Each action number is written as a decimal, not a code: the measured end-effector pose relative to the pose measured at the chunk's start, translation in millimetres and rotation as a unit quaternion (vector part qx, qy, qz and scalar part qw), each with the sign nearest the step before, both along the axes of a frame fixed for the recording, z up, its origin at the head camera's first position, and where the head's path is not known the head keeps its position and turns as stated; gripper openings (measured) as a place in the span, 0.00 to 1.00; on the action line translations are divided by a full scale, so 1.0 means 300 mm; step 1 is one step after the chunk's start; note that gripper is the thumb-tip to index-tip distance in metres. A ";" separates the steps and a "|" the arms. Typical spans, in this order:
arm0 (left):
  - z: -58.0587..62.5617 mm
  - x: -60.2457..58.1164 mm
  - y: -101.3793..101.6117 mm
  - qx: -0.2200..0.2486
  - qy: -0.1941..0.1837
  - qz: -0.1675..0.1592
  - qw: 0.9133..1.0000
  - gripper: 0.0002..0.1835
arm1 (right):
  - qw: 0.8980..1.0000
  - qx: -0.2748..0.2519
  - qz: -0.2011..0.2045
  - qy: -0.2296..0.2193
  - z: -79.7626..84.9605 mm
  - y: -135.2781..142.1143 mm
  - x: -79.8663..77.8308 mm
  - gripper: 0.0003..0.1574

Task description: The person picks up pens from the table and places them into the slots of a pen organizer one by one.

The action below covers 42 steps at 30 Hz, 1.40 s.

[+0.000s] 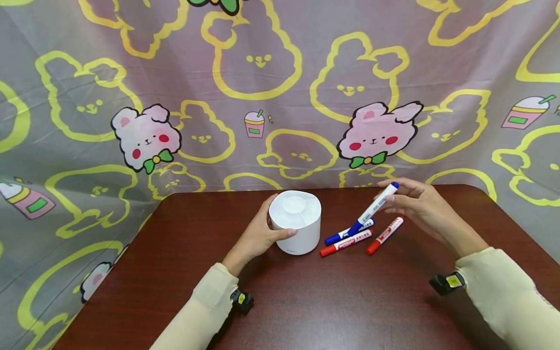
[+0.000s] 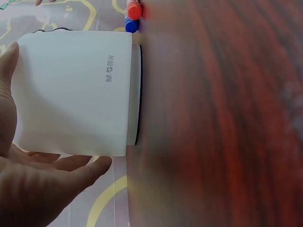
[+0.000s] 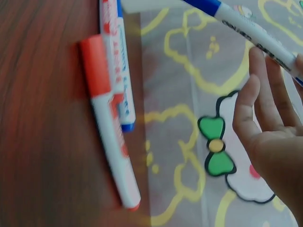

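A white round pen holder [image 1: 302,239] with a divided top stands upright on the table. My left hand [image 1: 257,234] grips it from the left, the thumb across its near side and the fingers behind. In the left wrist view its wall [image 2: 71,90] shows small grey lettering. My right hand [image 1: 417,203] pinches a blue whiteboard marker [image 1: 375,208] near its upper end, above the table. That marker [image 3: 255,35] slants with its blue cap down and to the left. Below it lie another blue marker [image 1: 336,237], a red marker [image 1: 345,243] and a second red marker [image 1: 385,236].
The dark brown wooden table [image 1: 332,301] ends at the back against a hanging cloth [image 1: 284,116] with cartoon bears and rabbits. Black wrist cameras sit on both cream sleeves. The loose markers lie to the right of the pen holder.
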<state>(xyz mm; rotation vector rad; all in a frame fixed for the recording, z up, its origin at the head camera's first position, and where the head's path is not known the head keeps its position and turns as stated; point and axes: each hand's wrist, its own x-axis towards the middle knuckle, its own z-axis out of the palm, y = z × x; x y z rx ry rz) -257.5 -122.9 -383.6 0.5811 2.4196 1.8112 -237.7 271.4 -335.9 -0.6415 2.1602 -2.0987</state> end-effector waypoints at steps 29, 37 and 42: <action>0.000 0.004 0.030 0.000 0.001 0.026 1.000 0.61 | 0.991 -0.127 -0.038 0.000 0.069 -0.280 -0.066 0.20; 0.001 0.006 0.034 0.002 0.005 0.030 1.000 0.61 | 0.994 -0.087 -0.065 -0.034 0.036 -0.336 -0.096 0.20; -0.007 0.000 0.030 0.004 0.002 0.027 1.000 0.59 | 0.994 -0.057 -0.080 -0.042 0.029 -0.364 -0.114 0.21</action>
